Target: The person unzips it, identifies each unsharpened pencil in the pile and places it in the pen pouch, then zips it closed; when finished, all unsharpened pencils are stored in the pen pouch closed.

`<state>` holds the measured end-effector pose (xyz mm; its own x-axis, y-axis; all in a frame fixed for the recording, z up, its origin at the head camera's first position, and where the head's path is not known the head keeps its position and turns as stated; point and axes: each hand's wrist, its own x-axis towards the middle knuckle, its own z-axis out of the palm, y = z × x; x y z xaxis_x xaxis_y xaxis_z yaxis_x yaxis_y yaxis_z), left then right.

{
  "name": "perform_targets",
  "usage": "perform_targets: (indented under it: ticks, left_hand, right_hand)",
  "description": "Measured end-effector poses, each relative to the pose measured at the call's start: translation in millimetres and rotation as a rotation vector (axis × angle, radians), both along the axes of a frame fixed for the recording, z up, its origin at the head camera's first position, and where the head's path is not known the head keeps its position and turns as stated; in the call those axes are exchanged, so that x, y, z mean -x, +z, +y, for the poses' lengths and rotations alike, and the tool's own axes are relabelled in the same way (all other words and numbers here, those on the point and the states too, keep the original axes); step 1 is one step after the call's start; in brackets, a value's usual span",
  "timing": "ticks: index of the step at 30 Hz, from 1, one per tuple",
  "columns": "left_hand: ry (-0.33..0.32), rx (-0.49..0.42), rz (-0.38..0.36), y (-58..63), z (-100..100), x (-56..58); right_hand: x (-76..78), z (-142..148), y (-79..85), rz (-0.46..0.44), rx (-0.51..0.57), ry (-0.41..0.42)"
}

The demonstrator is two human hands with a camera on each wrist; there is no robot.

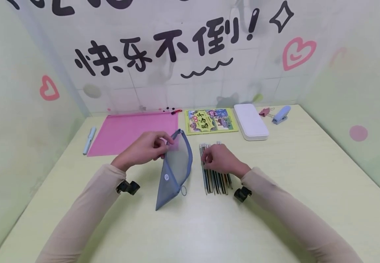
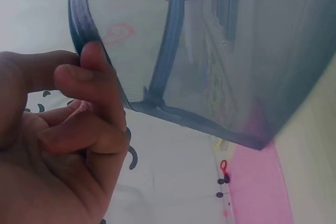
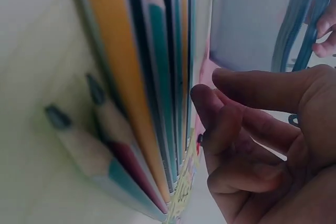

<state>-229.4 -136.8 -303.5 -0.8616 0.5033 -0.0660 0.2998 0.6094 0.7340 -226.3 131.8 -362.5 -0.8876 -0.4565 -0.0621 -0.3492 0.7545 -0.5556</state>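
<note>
In the head view my left hand (image 1: 152, 147) pinches the top edge of a blue-grey mesh zipper pouch (image 1: 169, 179). Its mouth gapes toward the right, and a zipper pull ring hangs at the lower corner. The left wrist view has thumb and fingertips on the zipper band (image 2: 84, 17) of the see-through pouch. To the right, a row of pencils (image 1: 213, 184) lies on the table, most points facing me. Over their upper part hovers my right hand (image 1: 223, 159), its fingers loosely bent. Close beside the pencils (image 3: 118, 72), the right wrist view has nothing between thumb and fingertips.
A pink zipper pouch (image 1: 130, 133) lies at the back left, with a light blue pen (image 1: 89, 141) beside it. Along the wall are a yellow-edged booklet (image 1: 211, 121), a white case (image 1: 251, 122), a red binder clip (image 1: 264, 112) and a blue stapler (image 1: 281, 114).
</note>
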Motion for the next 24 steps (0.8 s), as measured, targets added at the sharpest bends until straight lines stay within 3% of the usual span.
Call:
perform_targets:
  ticks: [4,11,24]
  left_hand:
    - [0.008,-0.031,0.000,-5.8,-2,-0.8]
    - [0.043,-0.025,0.066,-9.7,2,-2.9]
    - [0.046,-0.026,0.057,-11.6,0,-3.7]
  right_hand:
    - [2.5,-3,-3.8,-0.003,-0.069,-0.002]
    - [5.0,-13,-1.2,0.011,-0.152,-0.002]
    - [8.3,-30,-1.3,-0.016,-0.259,-0.067]
